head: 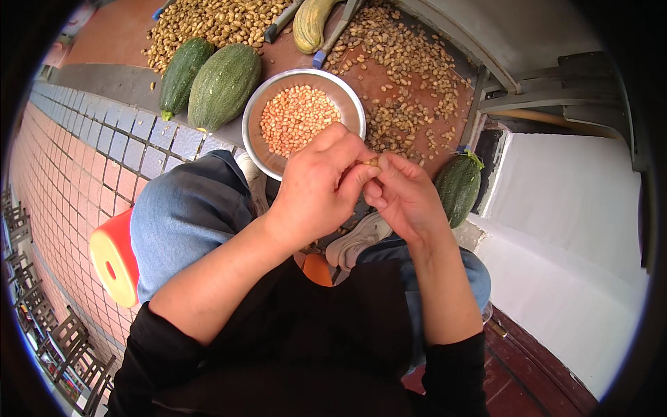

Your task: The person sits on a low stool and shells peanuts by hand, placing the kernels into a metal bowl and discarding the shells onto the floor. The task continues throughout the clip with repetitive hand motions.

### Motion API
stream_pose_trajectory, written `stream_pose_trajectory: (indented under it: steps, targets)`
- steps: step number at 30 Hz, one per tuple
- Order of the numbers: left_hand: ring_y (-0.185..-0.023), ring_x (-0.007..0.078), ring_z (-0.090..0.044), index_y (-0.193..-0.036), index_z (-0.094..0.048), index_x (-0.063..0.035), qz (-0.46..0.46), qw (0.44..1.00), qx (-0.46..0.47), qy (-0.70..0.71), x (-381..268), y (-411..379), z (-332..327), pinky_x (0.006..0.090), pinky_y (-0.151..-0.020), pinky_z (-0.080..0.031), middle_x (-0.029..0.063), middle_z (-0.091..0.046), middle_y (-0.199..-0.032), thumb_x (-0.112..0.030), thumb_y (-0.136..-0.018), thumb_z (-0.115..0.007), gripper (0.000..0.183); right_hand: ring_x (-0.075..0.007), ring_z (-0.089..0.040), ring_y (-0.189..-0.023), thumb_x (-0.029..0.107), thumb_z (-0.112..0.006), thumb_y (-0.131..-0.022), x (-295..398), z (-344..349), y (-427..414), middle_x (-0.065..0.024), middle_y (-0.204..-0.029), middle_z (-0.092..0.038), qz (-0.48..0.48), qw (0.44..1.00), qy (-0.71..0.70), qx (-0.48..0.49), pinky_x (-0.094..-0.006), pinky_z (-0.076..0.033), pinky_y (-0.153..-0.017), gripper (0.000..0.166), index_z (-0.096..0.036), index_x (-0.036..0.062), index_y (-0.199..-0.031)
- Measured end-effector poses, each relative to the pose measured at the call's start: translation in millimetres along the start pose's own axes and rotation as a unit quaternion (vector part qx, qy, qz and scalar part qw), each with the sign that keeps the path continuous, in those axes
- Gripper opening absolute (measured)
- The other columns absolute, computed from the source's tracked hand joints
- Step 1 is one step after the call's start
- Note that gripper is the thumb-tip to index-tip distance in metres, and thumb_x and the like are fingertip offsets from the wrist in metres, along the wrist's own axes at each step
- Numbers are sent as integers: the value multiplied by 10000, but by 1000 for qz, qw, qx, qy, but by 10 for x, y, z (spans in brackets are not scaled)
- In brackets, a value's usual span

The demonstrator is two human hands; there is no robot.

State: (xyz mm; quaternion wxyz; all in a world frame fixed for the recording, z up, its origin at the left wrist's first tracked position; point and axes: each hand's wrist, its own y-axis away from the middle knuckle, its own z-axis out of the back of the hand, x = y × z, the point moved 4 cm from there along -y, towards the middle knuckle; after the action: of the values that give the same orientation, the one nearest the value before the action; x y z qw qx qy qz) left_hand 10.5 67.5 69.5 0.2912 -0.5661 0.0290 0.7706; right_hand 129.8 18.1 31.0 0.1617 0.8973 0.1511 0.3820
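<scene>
Between the fingertips of both hands is a peanut in its shell (pixel 371 162), partly covered by the fingers. My left hand (pixel 325 180) pinches one end, thumb below and fingers curled over it. From the other side my right hand (pixel 404 190) grips it with thumb and forefinger. Just beyond the left hand stands a steel bowl (pixel 250 125) holding many shelled pinkish peanut kernels (pixel 297 117); the left knuckles overlap its near right rim in view. To the right of the bowl, unshelled peanuts (pixel 401 68) lie scattered over reddish floor tiles.
Two green squashes (pixel 224 86) (pixel 183 75) lie left of the bowl, before a heap of unshelled peanuts (pixel 213 26). A yellowish squash (pixel 310 26) lies between metal legs (pixel 338 34). Another green squash (pixel 459 187) rests by the white wall (pixel 563 182). A plastic stool (pixel 114 260) stands left.
</scene>
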Motion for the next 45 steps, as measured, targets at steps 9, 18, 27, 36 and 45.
stream_pose_trajectory:
  steps: [9,18,27,36,45]
  targets:
    - [-639,281,-539,-825,-550,-23,-84,993,4,-89,14,18,27,334,-540,-448,108,-492,-746,-46,-714,-638,143,-62,-392,-549,243,-495,-889,108,-118,-5,-10,-635,-485,-7,990,136,-36,-192,-302,-480,276,-572,-12,-814]
    - [-650,301,-535,-794,-527,-36,-73,995,15,-72,23,38,75,351,-538,-446,111,-479,-747,-62,-732,-614,111,-60,-409,-518,207,-483,-882,107,-148,-35,-25,-610,-502,-23,988,150,-41,-190,-303,-454,272,-577,-23,-773]
    - [-691,283,-539,-805,-540,-23,-63,993,50,-92,70,39,73,340,-589,-447,106,-507,-759,-49,-713,-635,135,-102,-492,-585,172,-456,-885,194,-107,-25,-93,-699,-572,-62,935,345,-45,-207,-370,-516,245,-568,-44,-852]
    - [-690,282,-546,-809,-548,-29,-60,995,50,-60,95,39,91,342,-585,-450,101,-507,-755,-43,-720,-621,116,-63,-505,-540,158,-485,-844,223,-160,-40,-69,-678,-621,-2,930,366,-22,-204,-412,-513,222,-599,-32,-824]
    - [-689,307,-544,-812,-537,-46,-57,995,56,-61,92,21,103,368,-579,-455,102,-492,-766,-59,-745,-594,89,-64,-513,-552,165,-474,-854,222,-140,-46,-76,-671,-619,5,915,404,-17,-205,-414,-514,235,-597,-32,-821]
